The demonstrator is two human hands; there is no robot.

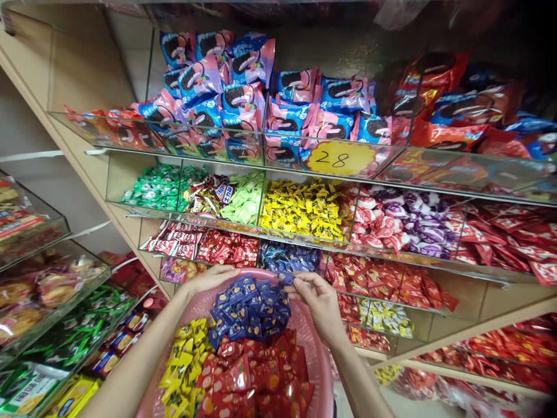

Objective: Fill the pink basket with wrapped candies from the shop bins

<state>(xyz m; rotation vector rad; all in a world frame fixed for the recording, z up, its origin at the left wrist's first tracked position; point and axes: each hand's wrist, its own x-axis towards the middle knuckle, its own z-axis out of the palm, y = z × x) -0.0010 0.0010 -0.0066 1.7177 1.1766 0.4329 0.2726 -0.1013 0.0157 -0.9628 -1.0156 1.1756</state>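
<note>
A pink plastic basket stands in front of me, filled with wrapped sweets. Small blue packets lie at its far side, yellow packets on the left and red packets nearest me. My left hand rests over the far left rim, its fingers bent around the edge; the fingertips are partly hidden. Above the far right rim, my right hand pinches a single blue packet between thumb and fingers. Just behind the rim is a shelf bin of blue packets.
Tiered shelves with clear dividers hold yellow sweets, green sweets, red packets and blue-pink biscuit packs. A yellow tag reads 28. At lower left another rack holds baked goods and green packets.
</note>
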